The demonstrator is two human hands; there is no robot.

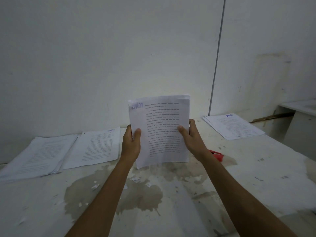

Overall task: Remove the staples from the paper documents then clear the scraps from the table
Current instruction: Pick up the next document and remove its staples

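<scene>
Stained white bench (171,211) against a white wall, carrying three laid-down paper piles: a thick one (36,156) at the far left edge, a second (97,147) just beside it along the back edge, a third (234,126) at the far right corner. Held upright above the middle of the bench, clear of the surface: a sheaf of printed pages (160,130), gripped on both sides. Left hand (131,144) curled round the left edge, thumb on the front; right hand (191,135) curled round the right edge, thumb likewise on the front. Judged a squaring-up or inspection step between staple removals; whether a staple remains in the top corner cannot be told, too blurred.

Next move, by judgement: set the sheaf down on a pile or lay it flat, then reach for the red tool (218,155), probably a staple remover, just behind the right wrist on the bench.

Small torn scraps (95,185) scattered near the front centre, not yet cleared.

Writing: a blue-purple header stamp on the held sheaf and on two piles, illegible; body text too soft to read.
</scene>
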